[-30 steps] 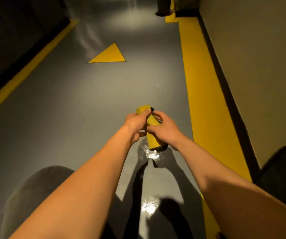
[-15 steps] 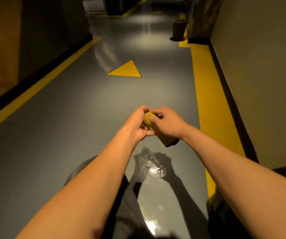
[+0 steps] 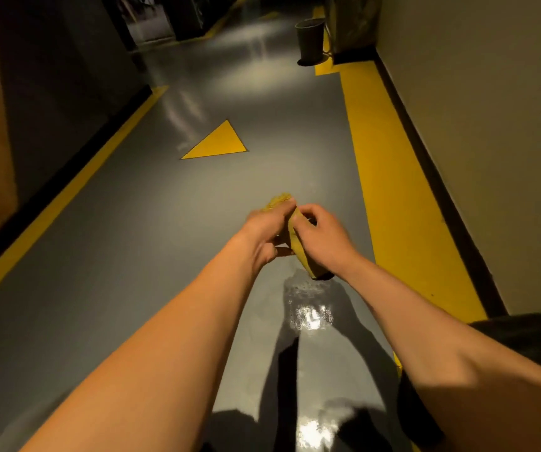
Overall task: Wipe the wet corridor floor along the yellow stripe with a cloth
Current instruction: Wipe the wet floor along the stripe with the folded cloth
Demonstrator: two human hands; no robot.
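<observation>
Both bare forearms reached forward, the left hand (image 3: 264,228) and right hand (image 3: 319,234) pinching a nubby yellow cloth (image 3: 298,243) held above the glossy grey floor (image 3: 165,223), left of the broad yellow stripe (image 3: 393,190).

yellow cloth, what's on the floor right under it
Below the yellow cloth, held up off the floor by the left hand and right hand, lies a shiny wet patch on the grey floor. The hands' shadows darken part of it.
</observation>
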